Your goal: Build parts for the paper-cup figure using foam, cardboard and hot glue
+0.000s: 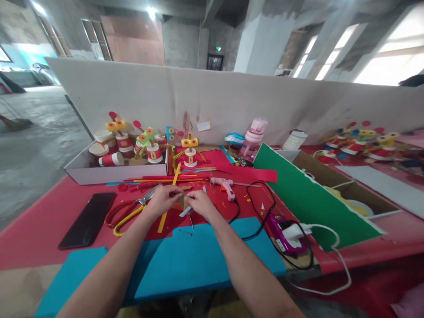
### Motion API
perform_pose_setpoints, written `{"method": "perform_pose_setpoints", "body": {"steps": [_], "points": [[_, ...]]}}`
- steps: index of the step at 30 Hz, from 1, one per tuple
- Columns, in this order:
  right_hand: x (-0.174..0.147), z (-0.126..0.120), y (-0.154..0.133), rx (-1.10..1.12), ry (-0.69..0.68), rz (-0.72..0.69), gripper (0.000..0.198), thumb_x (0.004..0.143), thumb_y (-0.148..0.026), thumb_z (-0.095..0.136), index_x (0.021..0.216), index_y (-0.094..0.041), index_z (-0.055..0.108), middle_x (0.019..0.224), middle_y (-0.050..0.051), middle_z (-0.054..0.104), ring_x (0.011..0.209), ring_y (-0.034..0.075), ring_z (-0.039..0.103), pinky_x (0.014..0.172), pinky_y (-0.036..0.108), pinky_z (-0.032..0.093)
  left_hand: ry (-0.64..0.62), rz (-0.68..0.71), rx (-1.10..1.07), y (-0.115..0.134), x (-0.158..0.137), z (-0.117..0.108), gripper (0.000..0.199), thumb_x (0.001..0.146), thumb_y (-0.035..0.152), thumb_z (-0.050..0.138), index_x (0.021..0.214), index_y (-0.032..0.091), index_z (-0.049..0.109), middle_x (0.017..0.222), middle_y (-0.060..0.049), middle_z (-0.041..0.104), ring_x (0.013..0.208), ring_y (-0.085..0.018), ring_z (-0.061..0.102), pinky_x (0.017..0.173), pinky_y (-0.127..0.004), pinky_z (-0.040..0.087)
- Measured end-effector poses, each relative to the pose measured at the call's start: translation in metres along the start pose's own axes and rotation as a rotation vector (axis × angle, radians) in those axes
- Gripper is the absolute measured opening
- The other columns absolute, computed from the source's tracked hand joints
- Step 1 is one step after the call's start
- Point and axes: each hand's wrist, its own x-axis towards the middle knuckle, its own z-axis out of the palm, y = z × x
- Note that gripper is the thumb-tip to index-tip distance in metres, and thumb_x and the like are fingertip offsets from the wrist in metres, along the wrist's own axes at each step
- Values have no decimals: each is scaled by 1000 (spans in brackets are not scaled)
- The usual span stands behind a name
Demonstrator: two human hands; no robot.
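Note:
My left hand (166, 197) and my right hand (199, 203) meet above the middle of the table, fingers pinched close together. Between the fingertips shows a small brown paper piece (183, 201), partly hidden. A white strip (186, 212) juts out below my right fingers; whether they hold it I cannot tell. Under my left hand runs a yellow paper strip (162, 222). Pliers with red and yellow handles (127, 221) lie beside my left wrist. A pink glue gun (226, 187) lies beyond my right hand.
Paper-cup figures (154, 152) crowd a white box (119, 174) at the back left. A phone (88, 221) lies left. Right are a purple power strip (286, 238), loose cables and a green-sided box (308, 198). Blue sheets (185, 265) cover the front edge.

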Motion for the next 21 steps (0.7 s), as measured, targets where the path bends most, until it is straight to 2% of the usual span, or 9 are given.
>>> {"method": "perform_pose_setpoints", "body": {"steps": [5, 12, 14, 18, 21], "points": [[-1, 1, -1, 29, 10, 17, 20, 76, -16, 48, 56, -19, 50, 46, -6, 51, 47, 15, 64, 44, 20, 47, 47, 33, 74, 7, -1, 1, 12, 79, 18, 55, 77, 17, 67, 76, -2, 69, 69, -13, 60, 63, -21, 43], [0, 4, -1, 71, -2, 37, 17, 78, -19, 49, 62, -18, 55, 55, -3, 61, 49, 14, 63, 46, 21, 49, 142, 124, 201, 8, -2, 14, 16, 78, 12, 50, 69, 16, 63, 70, -4, 64, 67, -14, 57, 62, -23, 41], [0, 4, 0, 110, 8, 53, 18, 79, -21, 49, 63, -18, 55, 55, -2, 62, 50, 15, 64, 47, 23, 50, 152, 91, 145, 4, -1, 13, 16, 81, 17, 51, 73, 16, 66, 74, -5, 66, 70, -15, 59, 64, -24, 43], [3, 2, 2, 110, 51, 29, 20, 79, -23, 50, 61, -18, 55, 49, -2, 58, 49, 16, 64, 46, 23, 50, 163, -94, -123, -8, 1, 3, 27, 84, 38, 53, 87, 17, 70, 75, -3, 70, 70, -16, 63, 64, -24, 48], [4, 1, 3, 46, 70, 0, 21, 79, -22, 50, 59, -19, 55, 48, -3, 57, 46, 16, 63, 43, 23, 48, 119, -154, -148, -14, 2, -3, 34, 83, 45, 54, 86, 17, 72, 74, -3, 71, 69, -17, 64, 62, -24, 49]]}}
